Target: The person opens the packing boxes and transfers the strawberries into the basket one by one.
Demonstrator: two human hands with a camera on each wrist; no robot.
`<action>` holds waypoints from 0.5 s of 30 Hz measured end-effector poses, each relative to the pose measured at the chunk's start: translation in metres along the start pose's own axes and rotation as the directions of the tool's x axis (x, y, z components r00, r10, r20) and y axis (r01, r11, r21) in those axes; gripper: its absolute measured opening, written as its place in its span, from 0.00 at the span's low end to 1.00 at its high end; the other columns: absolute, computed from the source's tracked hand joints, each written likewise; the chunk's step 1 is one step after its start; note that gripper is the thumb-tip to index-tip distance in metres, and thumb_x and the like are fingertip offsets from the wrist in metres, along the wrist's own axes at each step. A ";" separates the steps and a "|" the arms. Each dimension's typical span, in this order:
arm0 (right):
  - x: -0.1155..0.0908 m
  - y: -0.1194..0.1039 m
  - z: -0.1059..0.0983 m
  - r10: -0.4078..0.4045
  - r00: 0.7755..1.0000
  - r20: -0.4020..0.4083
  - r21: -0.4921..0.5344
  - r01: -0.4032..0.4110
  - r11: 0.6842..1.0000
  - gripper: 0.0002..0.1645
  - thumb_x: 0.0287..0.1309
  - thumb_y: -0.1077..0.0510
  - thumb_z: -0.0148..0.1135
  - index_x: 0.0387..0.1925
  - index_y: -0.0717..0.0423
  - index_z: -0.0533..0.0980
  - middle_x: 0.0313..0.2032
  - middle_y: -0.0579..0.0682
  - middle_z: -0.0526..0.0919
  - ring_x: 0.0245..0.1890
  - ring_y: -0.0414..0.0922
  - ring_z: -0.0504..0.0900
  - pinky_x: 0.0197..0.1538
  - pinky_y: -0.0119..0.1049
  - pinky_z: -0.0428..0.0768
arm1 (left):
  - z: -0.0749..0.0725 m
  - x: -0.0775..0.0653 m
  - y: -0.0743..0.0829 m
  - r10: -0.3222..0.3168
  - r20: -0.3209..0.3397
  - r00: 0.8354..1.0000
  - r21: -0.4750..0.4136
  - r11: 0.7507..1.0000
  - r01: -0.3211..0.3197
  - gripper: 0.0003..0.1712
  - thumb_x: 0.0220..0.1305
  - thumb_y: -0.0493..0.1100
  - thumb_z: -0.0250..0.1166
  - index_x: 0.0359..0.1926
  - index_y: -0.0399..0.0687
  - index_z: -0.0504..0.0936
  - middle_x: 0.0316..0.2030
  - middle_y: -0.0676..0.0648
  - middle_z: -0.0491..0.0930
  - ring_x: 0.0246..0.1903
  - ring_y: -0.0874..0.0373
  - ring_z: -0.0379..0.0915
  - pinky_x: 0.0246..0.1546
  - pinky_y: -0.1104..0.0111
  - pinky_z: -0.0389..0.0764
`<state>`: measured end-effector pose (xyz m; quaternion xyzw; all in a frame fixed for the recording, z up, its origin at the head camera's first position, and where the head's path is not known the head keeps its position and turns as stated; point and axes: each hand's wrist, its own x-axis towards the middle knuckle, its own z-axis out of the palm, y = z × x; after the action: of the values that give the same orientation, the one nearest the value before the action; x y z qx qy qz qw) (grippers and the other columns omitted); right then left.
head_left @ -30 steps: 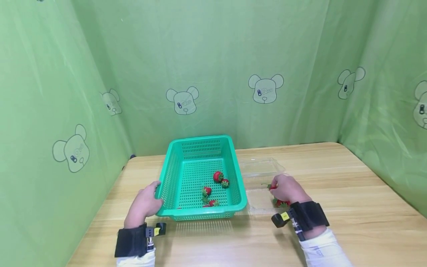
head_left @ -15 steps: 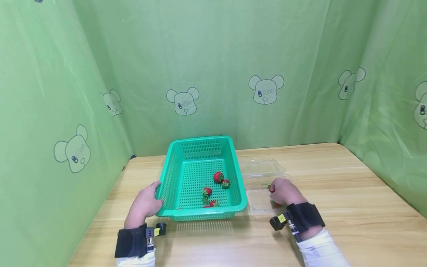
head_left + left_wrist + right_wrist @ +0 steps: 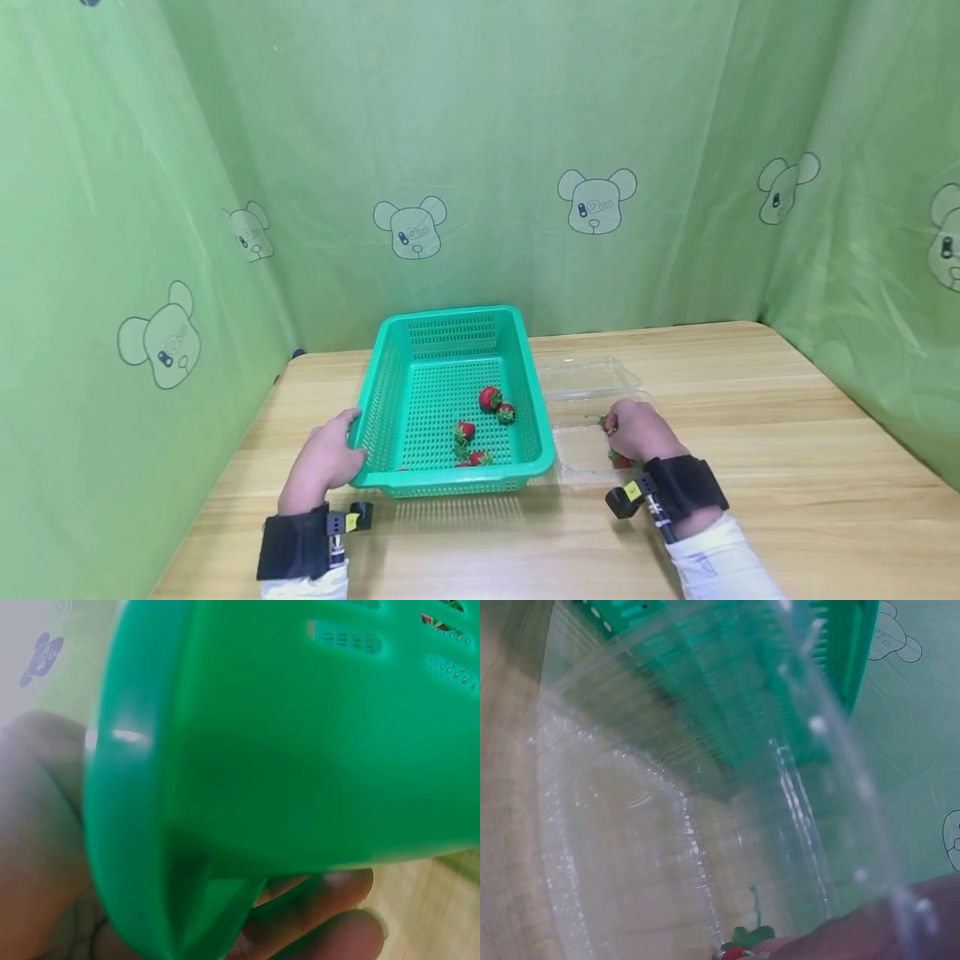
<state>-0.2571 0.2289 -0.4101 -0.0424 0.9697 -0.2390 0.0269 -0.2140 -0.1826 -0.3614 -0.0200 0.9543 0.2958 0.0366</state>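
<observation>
My left hand [image 3: 327, 452] grips the near left corner of a green plastic basket [image 3: 534, 392]; in the left wrist view its fingers [image 3: 300, 919] curl under the rim. Several strawberries [image 3: 490, 398] with green leaves lie on the basket's perforated floor. To its right sits a clear plastic box [image 3: 581, 450], and my right hand [image 3: 641, 432] reaches down into it. Between the right fingertips is a strawberry [image 3: 736, 952], mostly hidden, its stem pointing up in the right wrist view. Another strawberry [image 3: 621, 459] lies in the box beneath the right hand.
The box's clear lid [image 3: 581, 375] stands open on its far side. Both containers rest on a wooden table [image 3: 787, 467]. A green curtain [image 3: 480, 150] with bear heads printed on it encloses the back and sides.
My right hand has shifted slightly toward the left and lower in the box, still with the strawberry. The left hand and basket have stayed in place.
</observation>
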 end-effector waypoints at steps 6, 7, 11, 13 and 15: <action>0.000 -0.001 -0.001 -0.012 1.000 -0.018 0.009 0.012 1.000 0.06 0.45 0.71 0.59 0.27 0.61 0.79 0.23 0.52 0.79 0.18 0.44 0.74 0.23 0.36 0.71 | 0.000 0.000 0.000 -0.002 0.000 1.000 0.000 1.000 0.002 0.36 0.59 0.33 0.57 0.68 0.34 0.57 0.59 0.28 0.69 0.44 0.42 0.69 0.44 0.50 0.75; 0.001 -0.001 -0.002 -0.012 1.000 -0.022 0.010 0.012 1.000 0.06 0.45 0.71 0.59 0.27 0.61 0.79 0.24 0.52 0.79 0.17 0.44 0.74 0.23 0.36 0.71 | 0.000 -0.001 0.000 -0.002 0.001 1.000 0.000 1.000 0.002 0.36 0.59 0.33 0.57 0.68 0.34 0.57 0.59 0.28 0.69 0.44 0.42 0.69 0.44 0.50 0.75; 0.001 -0.001 -0.002 -0.004 0.999 -0.032 0.023 0.004 1.000 0.09 0.42 0.72 0.58 0.28 0.61 0.78 0.26 0.54 0.80 0.18 0.44 0.74 0.23 0.37 0.72 | 0.000 -0.001 0.000 -0.001 0.002 1.000 -0.002 1.000 0.001 0.36 0.59 0.32 0.57 0.68 0.34 0.57 0.59 0.28 0.69 0.44 0.41 0.69 0.44 0.50 0.75; 0.001 -0.001 -0.003 -0.001 0.999 -0.037 0.029 0.002 1.000 0.10 0.41 0.72 0.57 0.29 0.61 0.78 0.27 0.54 0.80 0.18 0.44 0.75 0.23 0.37 0.72 | 0.000 -0.001 0.001 -0.001 0.001 1.000 -0.001 1.000 0.001 0.36 0.59 0.32 0.57 0.68 0.34 0.57 0.59 0.28 0.69 0.44 0.41 0.69 0.44 0.50 0.75; 0.001 -0.002 -0.004 0.004 0.999 -0.039 0.037 -0.002 0.999 0.10 0.41 0.72 0.57 0.29 0.62 0.78 0.28 0.55 0.80 0.18 0.44 0.75 0.23 0.37 0.72 | 0.000 -0.001 0.000 0.001 0.000 1.000 0.000 1.000 -0.001 0.36 0.59 0.32 0.57 0.68 0.34 0.57 0.59 0.28 0.69 0.44 0.42 0.69 0.44 0.50 0.75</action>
<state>-0.2581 0.2288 -0.4061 -0.0357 0.9655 -0.2578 0.0092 -0.2132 -0.1822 -0.3610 -0.0195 0.9543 0.2960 0.0362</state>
